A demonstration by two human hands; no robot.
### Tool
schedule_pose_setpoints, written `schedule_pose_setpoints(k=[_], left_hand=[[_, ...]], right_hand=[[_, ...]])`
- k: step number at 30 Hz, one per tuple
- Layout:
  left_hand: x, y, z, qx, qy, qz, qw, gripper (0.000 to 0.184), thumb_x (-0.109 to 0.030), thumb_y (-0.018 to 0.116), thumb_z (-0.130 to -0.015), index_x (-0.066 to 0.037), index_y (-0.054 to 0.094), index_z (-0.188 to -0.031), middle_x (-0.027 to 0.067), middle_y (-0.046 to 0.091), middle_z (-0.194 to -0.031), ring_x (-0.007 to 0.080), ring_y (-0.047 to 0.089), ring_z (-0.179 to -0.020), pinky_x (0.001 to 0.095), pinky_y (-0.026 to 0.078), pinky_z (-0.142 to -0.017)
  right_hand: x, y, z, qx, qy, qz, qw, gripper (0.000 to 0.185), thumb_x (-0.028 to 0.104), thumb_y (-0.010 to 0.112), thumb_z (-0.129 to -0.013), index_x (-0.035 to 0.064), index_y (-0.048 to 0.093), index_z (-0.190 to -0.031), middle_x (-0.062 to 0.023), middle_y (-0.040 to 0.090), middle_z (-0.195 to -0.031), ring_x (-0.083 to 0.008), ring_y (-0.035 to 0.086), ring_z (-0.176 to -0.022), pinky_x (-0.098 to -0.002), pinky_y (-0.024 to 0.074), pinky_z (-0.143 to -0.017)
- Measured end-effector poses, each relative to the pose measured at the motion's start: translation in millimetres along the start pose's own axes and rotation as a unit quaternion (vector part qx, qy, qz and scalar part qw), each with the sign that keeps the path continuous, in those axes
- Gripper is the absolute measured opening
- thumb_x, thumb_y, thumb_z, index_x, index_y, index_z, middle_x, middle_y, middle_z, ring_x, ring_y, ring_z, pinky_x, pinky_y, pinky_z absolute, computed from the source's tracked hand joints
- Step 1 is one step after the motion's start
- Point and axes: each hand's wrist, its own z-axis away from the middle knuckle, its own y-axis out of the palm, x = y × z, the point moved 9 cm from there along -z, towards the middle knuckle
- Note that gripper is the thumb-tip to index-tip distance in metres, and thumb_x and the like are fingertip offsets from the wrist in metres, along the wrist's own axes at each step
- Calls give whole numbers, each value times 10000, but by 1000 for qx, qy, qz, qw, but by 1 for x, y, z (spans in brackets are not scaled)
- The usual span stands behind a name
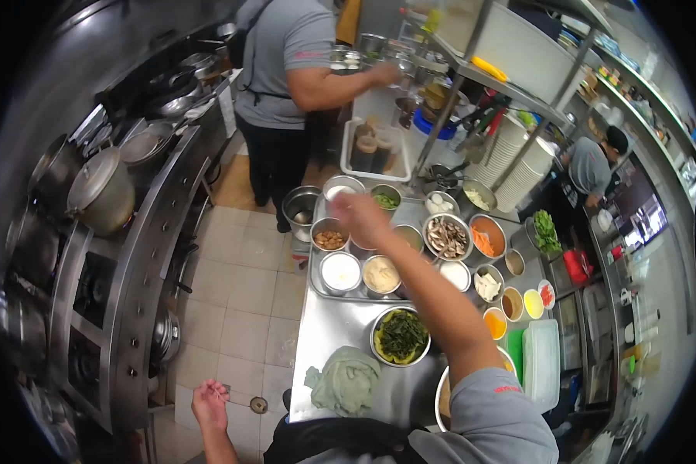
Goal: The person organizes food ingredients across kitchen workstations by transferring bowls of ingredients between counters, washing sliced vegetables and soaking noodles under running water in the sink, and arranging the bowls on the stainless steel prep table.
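Note:
My right hand (357, 219) reaches across the steel counter, over a group of metal bowls. It is nearest a bowl of white contents (344, 188) and a bowl of brown nut-like pieces (330, 238). Its fingers point away and down, and I cannot make out their tips. Low on the left, my left hand (210, 404) hangs above the tiled floor, palm up, with loosely bent fingers and nothing plain in it. Near my body stand a bowl of dark green leaves (401, 335) and a crumpled green cloth (346, 380).
Bowls of sliced mushrooms (447, 237) and carrot strips (486, 236) sit farther right. A co-worker (286, 69) stands ahead, one arm over the counter's far end. Another person (591, 166) is at right. A stove with a large lidded pot (100, 191) lines the left.

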Motion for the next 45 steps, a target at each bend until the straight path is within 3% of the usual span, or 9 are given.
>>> schedule_pose_setpoints(k=[2, 3, 7, 10, 20, 30, 35, 41, 45], left_hand=[[-9, 52, 2, 24, 29, -3, 999, 213, -282, 509, -902, -81, 559, -853, 64, 558, -750, 201, 556, -675, 301, 444, -554], [-12, 87, 7, 73, 31, 5, 997, 268, -319, 491, -919, -67, 563, -864, 85, 572, -762, 215, 564, -690, 321, 459, -576], [-9, 176, 19, 250, 14, -9, 968, 442, -463, 408, -964, -61, 579, -900, 92, 601, -821, 214, 588, -751, 366, 493, -642], [-9, 206, 34, 146, 18, 3, 989, 492, -499, 362, -971, -66, 592, -956, 81, 612, -835, 203, 596, -788, 364, 494, -686], [13, 194, 18, 323, -106, 104, 935, 618, -546, 344, -953, 25, 549, -1067, 152, 596, -1028, 255, 574, -956, 377, 462, -825], [-10, 236, 76, 331, 102, 77, 935, 828, -634, 300, -925, 59, 338, -1378, 172, 418, -1362, 244, 395, -1271, 365, 275, -1099], [2, 268, 108, 393, 190, -198, 878, 841, -656, 129, -929, -7, 275, -1443, 133, 539, -1182, 206, 540, -1041, 324, 402, -939], [0, 278, 122, 354, 318, -308, 824, 844, -620, 63, -943, 32, 321, -1413, 165, 223, -1523, 262, 343, -1347, 345, 362, -1022], [-15, 282, 140, 244, 451, -509, 691, 784, -585, 74, -956, -3, 262, -1446, 141, 209, -1533, 298, 118, -1431, 465, 111, -1116]], right_hand=[[52, 69, 35, 101, -5, -158, 982, 259, 77, 618, -770, 47, 618, -1027, -139, 622, -1029, -328, 606, -933, -406, 498, -768], [106, 86, 65, 27, -260, -63, 963, 278, 49, 644, -759, 59, 618, -1036, -124, 607, -1053, -313, 582, -990, -388, 490, -818], [175, 148, 121, 145, -252, -56, 955, 282, 131, 648, -785, 63, 617, -1057, -133, 584, -1068, -311, 552, -1028, -389, 476, -838], [187, 156, 129, 103, -303, -72, 944, 331, 91, 663, -670, 83, 650, -1001, -114, 603, -903, -289, 576, -924, -370, 494, -767], [181, 128, 145, 23, -221, 13, 975, 123, 172, 616, -716, 137, 675, -818, -65, 640, -865, -277, 580, -877, -363, 495, -701], [135, 162, 177, -44, 36, -336, 940, 153, 89, 606, -828, -11, 625, -943, -116, 588, -960, -177, 579, -807, -304, 495, -708], [101, 175, 177, 87, 171, -558, 808, 148, 115, 625, -839, 0, 626, -932, -52, 613, -791, -127, 590, -689, -256, 503, -578], [101, 165, 188, 128, 197, -608, 759, 123, 137, 608, -880, 21, 589, -915, -39, 605, -800, -115, 585, -684, -242, 504, -565], [109, 149, 191, 92, 215, -664, 710, 147, 144, 595, -899, 35, 547, -985, -38, 595, -860, -115, 588, -712, -240, 510, -609]])
